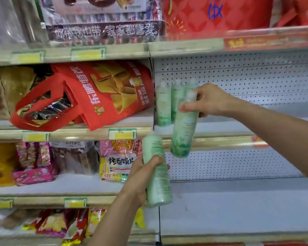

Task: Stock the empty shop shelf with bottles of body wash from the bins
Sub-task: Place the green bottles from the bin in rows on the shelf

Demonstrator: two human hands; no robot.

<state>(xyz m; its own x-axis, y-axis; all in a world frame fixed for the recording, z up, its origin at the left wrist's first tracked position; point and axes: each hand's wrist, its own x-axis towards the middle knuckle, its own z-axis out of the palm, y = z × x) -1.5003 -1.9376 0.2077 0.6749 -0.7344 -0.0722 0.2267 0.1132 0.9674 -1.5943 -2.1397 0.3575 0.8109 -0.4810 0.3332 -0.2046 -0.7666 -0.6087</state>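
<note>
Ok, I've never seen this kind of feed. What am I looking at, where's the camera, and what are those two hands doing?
There is no machine: one camera worn on a person's head looks at shop shelves. The right hand holds a green bottle near its cap, tilted, in front of the white shelf. Three like bottles already stand at that shelf's left end. The left hand grips a second bottle lower down. Snack bags and a red bag fill the shelves to the left.

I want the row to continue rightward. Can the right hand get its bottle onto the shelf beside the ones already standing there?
Probably yes: the right hand holds its bottle tilted before the three standing bottles, and the shelf to their right looks bare.
</note>
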